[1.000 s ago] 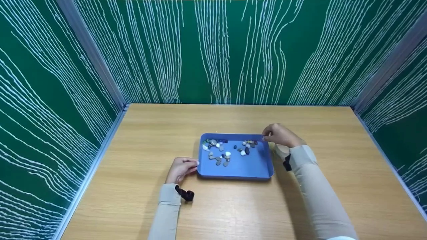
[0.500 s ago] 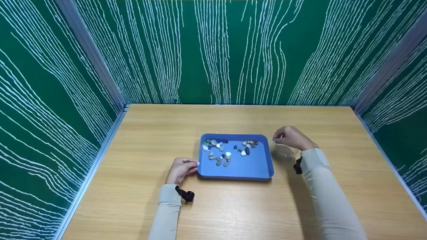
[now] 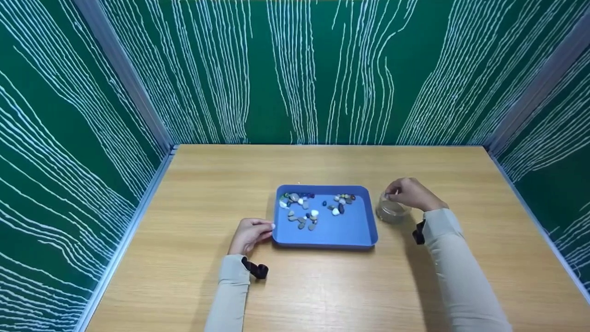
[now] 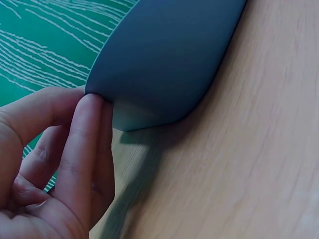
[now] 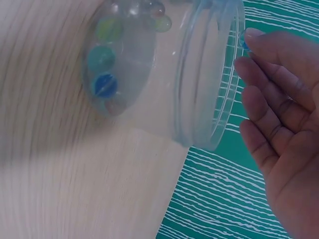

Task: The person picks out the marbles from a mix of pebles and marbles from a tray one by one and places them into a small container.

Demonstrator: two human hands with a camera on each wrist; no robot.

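A blue tray [image 3: 343, 229] lies on the table, with coloured marbles and pebbles [image 3: 302, 220] grouped inside. My left hand [image 3: 250, 234] pinches the tray's left rim between thumb and fingers, as the left wrist view also shows at the tray wall [image 4: 164, 59]. My right hand [image 3: 415, 193] is at the mouth of a clear plastic jar [image 3: 391, 212], right of the tray. In the right wrist view, thumb and forefinger pinch a small blue marble [image 5: 244, 40], mostly hidden by the fingertips. Several marbles [image 5: 105, 85] lie at the jar's bottom.
The wooden table [image 3: 221, 184] is bounded by green panels [image 3: 350, 69] with white wavy lines at the back and both sides. A dark strap [image 3: 256, 268] hangs at the left wrist and another [image 3: 418, 233] at the right.
From the tray's far right corner, my right hand has moved right to the jar's mouth, uncovering the jar. My left hand and the tray have stayed in place.
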